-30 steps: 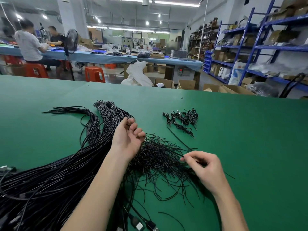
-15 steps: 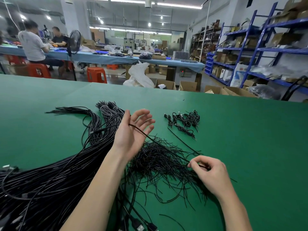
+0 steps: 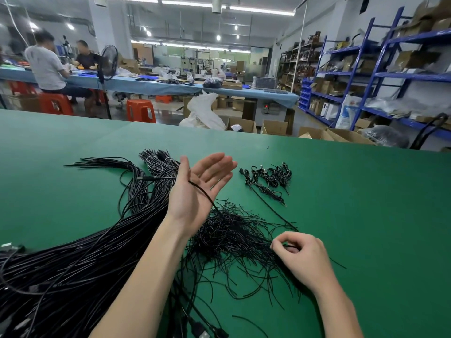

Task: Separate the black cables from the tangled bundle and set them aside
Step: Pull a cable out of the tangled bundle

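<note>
Tangled bundle of thin black cables (image 3: 234, 237) lies centre frame on green table mat (image 3: 353, 203). Left hand (image 3: 195, 191) released, palm up, one cable draped across. Right hand (image 3: 301, 259) pinches a cable end. Bare mat toward the right.

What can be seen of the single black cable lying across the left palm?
The cable is thin, black and smooth, seemingly plastic-sheathed. It runs diagonally across the upturned palm of the left hand, whose fingers are spread rather than curled round it. On the thumb side it appears to continue left over the long cable bundle; its lower end drops into the tangled pile on the green table. Its ends are hidden.
</note>
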The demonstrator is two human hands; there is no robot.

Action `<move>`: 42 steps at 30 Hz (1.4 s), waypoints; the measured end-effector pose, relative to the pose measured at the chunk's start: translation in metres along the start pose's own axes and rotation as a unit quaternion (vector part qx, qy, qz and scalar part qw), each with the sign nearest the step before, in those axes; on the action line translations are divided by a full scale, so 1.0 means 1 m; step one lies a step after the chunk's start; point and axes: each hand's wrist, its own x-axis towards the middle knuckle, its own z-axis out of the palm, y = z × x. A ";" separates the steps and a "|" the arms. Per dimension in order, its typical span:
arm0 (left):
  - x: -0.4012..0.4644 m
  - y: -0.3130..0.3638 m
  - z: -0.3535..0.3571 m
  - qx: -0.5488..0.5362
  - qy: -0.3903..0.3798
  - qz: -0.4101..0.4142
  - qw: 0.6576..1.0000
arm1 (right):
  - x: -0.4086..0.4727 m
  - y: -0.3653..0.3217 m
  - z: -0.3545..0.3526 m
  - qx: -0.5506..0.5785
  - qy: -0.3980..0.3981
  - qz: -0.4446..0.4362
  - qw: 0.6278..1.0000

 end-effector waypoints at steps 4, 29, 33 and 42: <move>-0.009 0.013 0.006 0.034 -0.172 -0.108 0.979 | 0.009 -0.005 0.001 -0.019 0.020 -0.013 1.000; -0.016 0.011 -0.012 0.499 -0.145 -0.273 0.810 | 0.031 -0.090 -0.035 0.245 -0.205 -0.154 0.935; -0.017 0.007 -0.017 0.475 -0.247 -0.312 0.785 | 0.031 -0.080 -0.036 0.267 -0.170 -0.121 0.941; -0.015 0.005 -0.022 0.316 -0.230 -0.296 0.871 | 0.027 -0.077 -0.030 0.315 -0.216 -0.135 0.914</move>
